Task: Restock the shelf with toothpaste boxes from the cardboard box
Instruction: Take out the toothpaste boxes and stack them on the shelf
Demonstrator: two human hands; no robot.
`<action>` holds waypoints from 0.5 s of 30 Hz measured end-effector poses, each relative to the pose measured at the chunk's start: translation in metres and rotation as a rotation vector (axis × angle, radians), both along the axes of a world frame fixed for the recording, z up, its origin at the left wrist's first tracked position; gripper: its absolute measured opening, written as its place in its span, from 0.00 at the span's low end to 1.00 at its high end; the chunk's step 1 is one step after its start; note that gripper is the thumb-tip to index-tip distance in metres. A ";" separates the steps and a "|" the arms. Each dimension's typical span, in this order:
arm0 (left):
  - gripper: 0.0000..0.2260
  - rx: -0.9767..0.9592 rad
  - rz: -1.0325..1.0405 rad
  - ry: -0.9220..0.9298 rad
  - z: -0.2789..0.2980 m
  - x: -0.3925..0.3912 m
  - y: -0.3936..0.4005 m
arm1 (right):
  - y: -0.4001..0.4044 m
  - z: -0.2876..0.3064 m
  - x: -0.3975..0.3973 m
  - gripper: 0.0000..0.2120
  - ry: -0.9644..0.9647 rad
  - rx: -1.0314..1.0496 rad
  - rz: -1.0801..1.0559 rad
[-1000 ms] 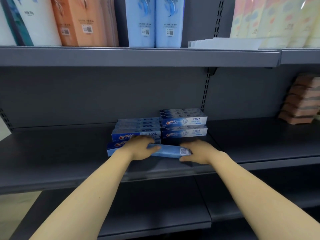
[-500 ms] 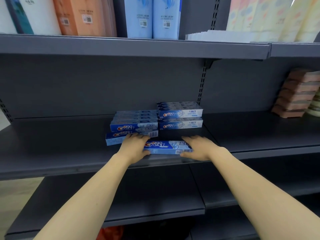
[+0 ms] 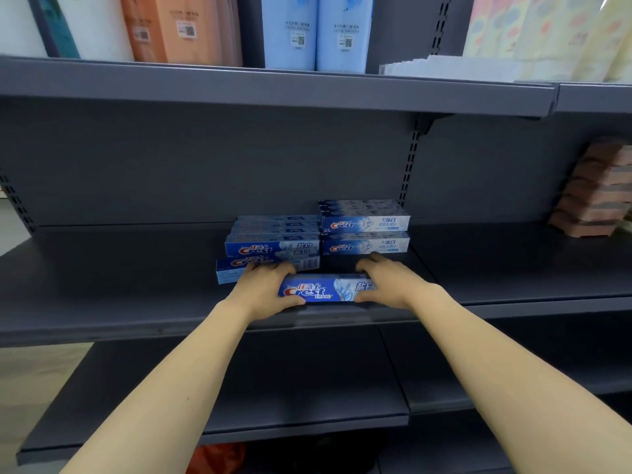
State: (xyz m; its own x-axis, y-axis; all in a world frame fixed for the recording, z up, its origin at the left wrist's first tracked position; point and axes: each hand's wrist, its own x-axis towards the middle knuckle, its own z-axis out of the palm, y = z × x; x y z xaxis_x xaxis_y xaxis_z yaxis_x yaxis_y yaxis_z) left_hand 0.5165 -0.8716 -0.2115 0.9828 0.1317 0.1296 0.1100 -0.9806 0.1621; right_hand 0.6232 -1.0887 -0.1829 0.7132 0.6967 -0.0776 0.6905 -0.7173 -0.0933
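A blue toothpaste box (image 3: 325, 289) lies lengthwise near the front edge of the dark grey middle shelf (image 3: 119, 295), its printed face towards me. My left hand (image 3: 265, 285) grips its left end, thumb in front and fingers over the top. My right hand (image 3: 390, 280) grips its right end the same way. Just behind stand two stacks of the same boxes: a lower left stack (image 3: 273, 246) with its bottom box sticking out to the left, and a taller right stack (image 3: 364, 225). The cardboard box is out of view.
The upper shelf (image 3: 273, 87) carries white, orange and light-blue packs (image 3: 314, 29) and pastel packs at the right. Brown flat packs (image 3: 595, 193) are stacked at the far right of the middle shelf. A lower shelf (image 3: 307, 405) juts out below; something orange (image 3: 219, 456) shows under it.
The box has been turned from lying flat to standing on its long edge, printed face towards me, and drawn slightly nearer the shelf's front. Both hands stay on its ends.
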 end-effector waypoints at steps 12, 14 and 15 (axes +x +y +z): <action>0.23 0.045 0.087 0.061 0.024 -0.011 0.048 | 0.066 0.015 0.006 0.27 -0.061 -0.003 0.142; 0.24 0.056 0.104 0.075 0.028 -0.013 0.058 | 0.079 0.019 0.008 0.27 -0.063 -0.023 0.166; 0.24 0.050 0.106 0.090 0.029 -0.014 0.063 | 0.085 0.019 0.009 0.28 -0.053 -0.040 0.173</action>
